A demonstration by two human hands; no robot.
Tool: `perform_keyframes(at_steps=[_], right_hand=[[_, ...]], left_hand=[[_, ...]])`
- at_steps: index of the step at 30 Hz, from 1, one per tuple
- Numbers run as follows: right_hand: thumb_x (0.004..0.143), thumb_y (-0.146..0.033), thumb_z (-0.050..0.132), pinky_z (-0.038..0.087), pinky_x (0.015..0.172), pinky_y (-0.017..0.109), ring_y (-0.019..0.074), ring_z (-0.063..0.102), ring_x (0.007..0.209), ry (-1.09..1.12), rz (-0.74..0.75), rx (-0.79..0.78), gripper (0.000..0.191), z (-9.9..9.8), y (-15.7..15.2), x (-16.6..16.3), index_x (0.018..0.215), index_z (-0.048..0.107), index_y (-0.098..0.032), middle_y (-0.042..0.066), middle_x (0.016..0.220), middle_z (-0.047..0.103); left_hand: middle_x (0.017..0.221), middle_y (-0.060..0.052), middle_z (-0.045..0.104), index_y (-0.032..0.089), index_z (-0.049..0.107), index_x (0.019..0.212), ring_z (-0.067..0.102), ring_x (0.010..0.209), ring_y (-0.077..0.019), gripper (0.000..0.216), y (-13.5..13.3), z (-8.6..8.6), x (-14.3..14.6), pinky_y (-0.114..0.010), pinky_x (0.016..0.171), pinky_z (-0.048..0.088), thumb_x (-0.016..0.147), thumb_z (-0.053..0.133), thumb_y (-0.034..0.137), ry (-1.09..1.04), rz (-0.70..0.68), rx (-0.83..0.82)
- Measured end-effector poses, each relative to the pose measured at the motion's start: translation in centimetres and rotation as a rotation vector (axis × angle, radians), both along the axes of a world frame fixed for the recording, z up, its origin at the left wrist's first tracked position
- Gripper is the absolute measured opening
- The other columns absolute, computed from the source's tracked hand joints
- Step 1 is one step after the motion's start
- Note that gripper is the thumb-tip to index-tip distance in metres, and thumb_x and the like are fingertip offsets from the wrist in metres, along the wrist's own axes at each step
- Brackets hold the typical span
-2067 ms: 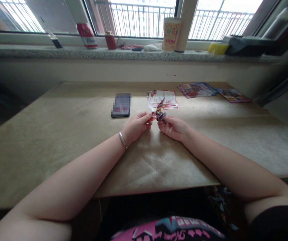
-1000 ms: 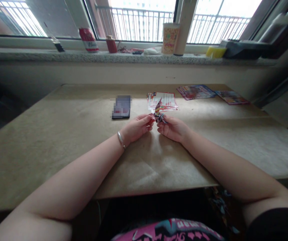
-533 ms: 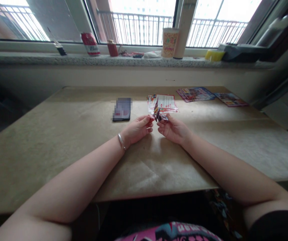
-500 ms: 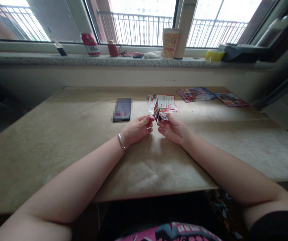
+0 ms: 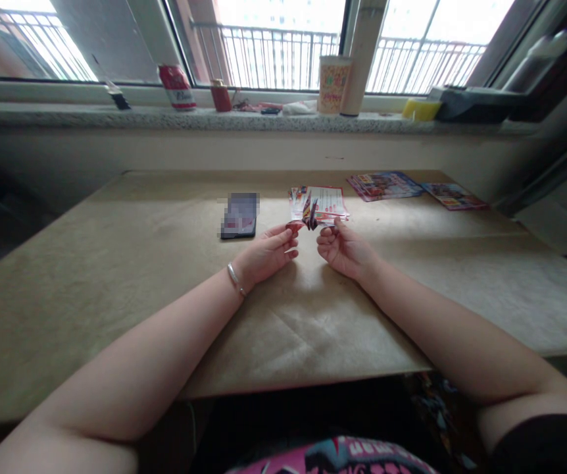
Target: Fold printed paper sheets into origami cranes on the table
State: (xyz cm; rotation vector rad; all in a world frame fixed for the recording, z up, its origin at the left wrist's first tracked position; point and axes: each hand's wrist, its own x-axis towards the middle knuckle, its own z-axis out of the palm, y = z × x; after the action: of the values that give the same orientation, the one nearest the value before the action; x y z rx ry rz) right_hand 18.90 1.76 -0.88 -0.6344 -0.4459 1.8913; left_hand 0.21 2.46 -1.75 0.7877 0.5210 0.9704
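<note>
Left hand point(image 5: 267, 255) and right hand point(image 5: 345, 251), nearly closed, pinched paper point(image 5: 310, 217) by opposite ends. Hard pulling risked tearing it; sheets point(image 5: 330, 199) lay toward far edge of table point(image 5: 135, 283).

Glaring daylight from the windows point(image 5: 278, 20), dim corners, soft shadows on the table point(image 5: 140, 257), stretched edges.

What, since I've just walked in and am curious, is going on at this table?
A person's left hand and right hand pinch opposite sides of a folded colourful paper over the table, points sticking up between them. Just beyond lies a pile of red-edged white sheets, with a dark flat object to its left and more printed sheets to its right.
</note>
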Motion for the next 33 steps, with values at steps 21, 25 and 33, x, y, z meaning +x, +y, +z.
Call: perform_keyframes(at_steps=[21, 25, 33], right_hand=[[0.070, -0.040, 0.073, 0.025, 0.045, 0.022, 0.0060, 0.034, 0.049, -0.865, -0.374, 0.695, 0.036, -1.9, 0.2, 0.5, 0.087, 0.045, -0.025, -0.008, 0.067, 0.046], [0.073, -0.037, 0.072, 0.028, 0.046, 0.023, 0.0064, 0.036, 0.050, -0.949, -0.374, 0.768, 0.033, -2.0, 0.0, 0.7, 0.092, 0.047, -0.025, -0.006, 0.071, 0.049], [0.077, -0.033, 0.069, 0.029, 0.047, 0.023, 0.0080, 0.037, 0.050, -0.991, -0.449, 0.798, 0.026, -1.9, -0.5, 0.7, 0.087, 0.046, -0.025, -0.008, 0.063, 0.044]], left_hand=[[0.083, -0.006, 0.072, 0.015, 0.061, 0.085, 0.067, 0.079, -0.0151, 0.037, -1.4, 0.0, 1.2, -0.026, 0.073, 0.049, 0.064, 0.080, 0.038, 0.463, 0.273, 0.195], [0.078, -0.004, 0.071, 0.015, 0.062, 0.076, 0.065, 0.074, -0.0140, 0.031, -1.6, 0.1, 1.2, -0.024, 0.068, 0.045, 0.063, 0.079, 0.037, 0.579, 0.232, 0.256], [0.079, -0.005, 0.069, 0.013, 0.064, 0.080, 0.061, 0.071, -0.0133, 0.035, -1.8, 0.2, 1.0, -0.024, 0.066, 0.044, 0.070, 0.074, 0.045, 0.692, 0.098, 0.375]])
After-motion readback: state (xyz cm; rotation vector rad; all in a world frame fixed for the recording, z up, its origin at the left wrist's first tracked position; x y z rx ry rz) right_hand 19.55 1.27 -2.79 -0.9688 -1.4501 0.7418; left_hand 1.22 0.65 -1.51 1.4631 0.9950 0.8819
